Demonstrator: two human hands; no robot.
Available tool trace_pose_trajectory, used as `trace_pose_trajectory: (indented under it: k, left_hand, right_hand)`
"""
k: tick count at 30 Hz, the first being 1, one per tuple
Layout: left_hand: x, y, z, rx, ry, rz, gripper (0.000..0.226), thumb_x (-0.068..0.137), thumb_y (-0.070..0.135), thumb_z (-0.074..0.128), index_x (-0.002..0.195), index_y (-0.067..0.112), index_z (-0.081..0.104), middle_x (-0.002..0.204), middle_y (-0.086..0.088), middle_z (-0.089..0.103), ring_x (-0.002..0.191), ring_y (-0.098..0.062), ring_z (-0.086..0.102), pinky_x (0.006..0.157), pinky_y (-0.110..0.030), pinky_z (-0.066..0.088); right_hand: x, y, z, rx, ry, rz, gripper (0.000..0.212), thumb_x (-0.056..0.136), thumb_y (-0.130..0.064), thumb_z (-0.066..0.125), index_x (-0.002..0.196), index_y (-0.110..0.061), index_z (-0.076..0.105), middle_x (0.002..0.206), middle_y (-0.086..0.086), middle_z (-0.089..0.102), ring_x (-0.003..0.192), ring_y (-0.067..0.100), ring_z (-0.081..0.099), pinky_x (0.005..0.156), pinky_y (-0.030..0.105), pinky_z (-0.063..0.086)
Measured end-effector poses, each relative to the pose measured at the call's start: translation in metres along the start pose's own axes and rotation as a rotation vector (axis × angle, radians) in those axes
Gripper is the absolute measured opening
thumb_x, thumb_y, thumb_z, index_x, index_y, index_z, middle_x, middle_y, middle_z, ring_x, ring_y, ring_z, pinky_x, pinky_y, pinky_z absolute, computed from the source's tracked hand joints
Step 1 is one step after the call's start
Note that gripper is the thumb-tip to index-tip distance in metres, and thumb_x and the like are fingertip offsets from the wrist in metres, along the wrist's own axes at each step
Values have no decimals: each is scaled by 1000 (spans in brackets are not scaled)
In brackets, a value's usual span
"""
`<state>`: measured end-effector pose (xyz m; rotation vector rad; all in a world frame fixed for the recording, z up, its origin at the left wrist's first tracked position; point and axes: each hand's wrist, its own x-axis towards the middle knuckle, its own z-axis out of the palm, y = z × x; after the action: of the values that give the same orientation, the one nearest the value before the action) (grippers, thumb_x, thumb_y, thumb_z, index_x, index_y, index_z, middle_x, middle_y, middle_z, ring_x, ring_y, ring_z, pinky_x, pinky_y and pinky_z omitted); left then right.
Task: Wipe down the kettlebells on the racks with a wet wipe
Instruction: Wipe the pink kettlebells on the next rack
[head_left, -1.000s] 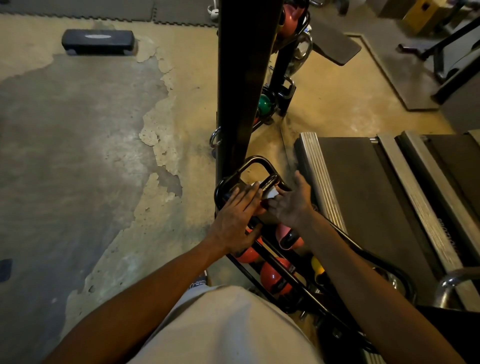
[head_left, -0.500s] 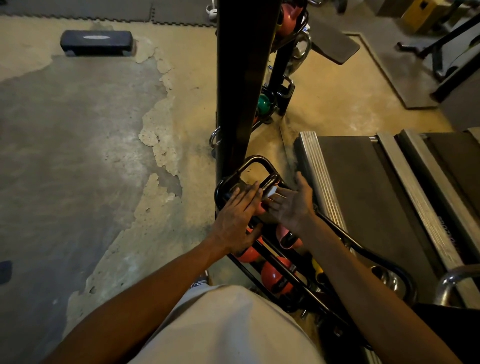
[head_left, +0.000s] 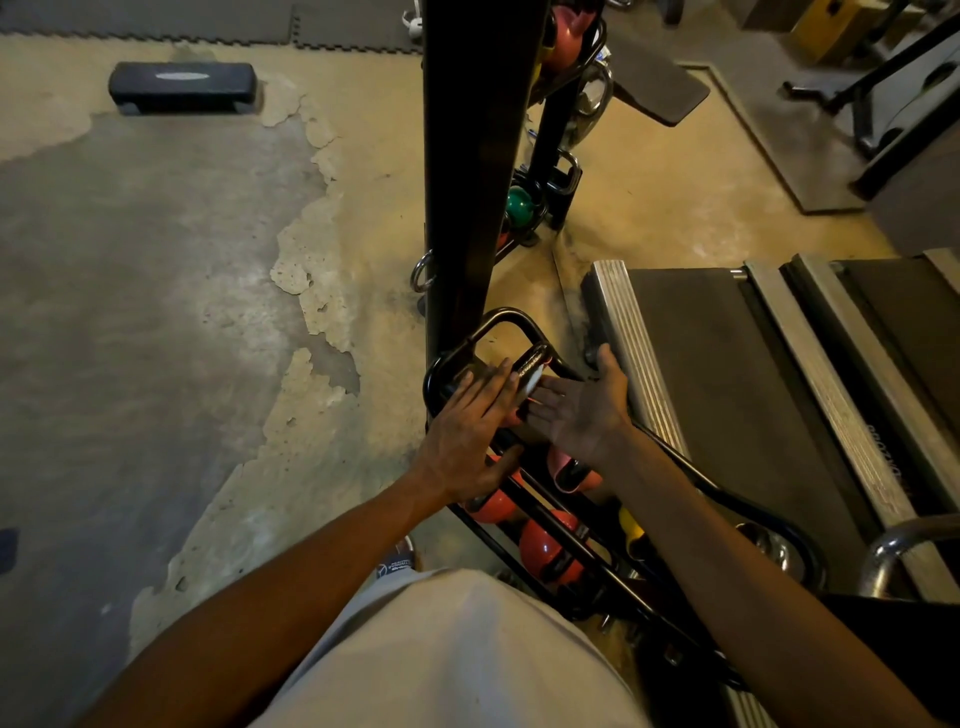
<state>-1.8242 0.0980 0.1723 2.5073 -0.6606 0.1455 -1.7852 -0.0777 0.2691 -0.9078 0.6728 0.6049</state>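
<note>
Right hand (head_left: 584, 410) has opened flat since a second ago, palm up beside the white wet wipe (head_left: 533, 383).
Left hand (head_left: 467, 431) lies flat, fingers together, on a black kettlebell handle (head_left: 530, 364) atop the black tubular rack (head_left: 498, 322).

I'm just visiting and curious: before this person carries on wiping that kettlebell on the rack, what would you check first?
1. Wipe in place: ok, a white wet wipe shows between the fingers at the kettlebell handle.
2. Left hand steadying: ok, it lies flat on the rack's top.
3. Right hand gripping anything: not ok, it is open, palm up.
4. Kettlebell seated in the black rack: cannot tell, hands hide it.
5. Room to move: ok, but the treadmill is close on the right.
</note>
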Motion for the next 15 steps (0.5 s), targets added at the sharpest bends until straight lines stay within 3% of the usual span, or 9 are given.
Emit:
trace_pose_trajectory:
  k: [10, 15]
  left_hand:
    - [0, 1, -2, 5, -6, -16, 90, 99, 54, 56, 166, 8, 18, 175, -10, 10, 163, -21, 3, 132, -48, 13]
    - [0, 1, -3, -14, 7, -6, 90, 98, 54, 55, 166, 7, 19, 175, -11, 10, 163, -22, 5, 131, -49, 14]
  right_hand:
    - [-7, -3, 5, 26, -10, -4, 110, 93, -84, 28, 160, 4, 24, 165, 28, 28, 154, 42, 27, 124, 51, 23]
    - [-10, -4, 7, -28, -53, -9, 109, 94, -82, 27, 159, 5, 24, 164, 29, 27, 154, 42, 26, 122, 51, 26]
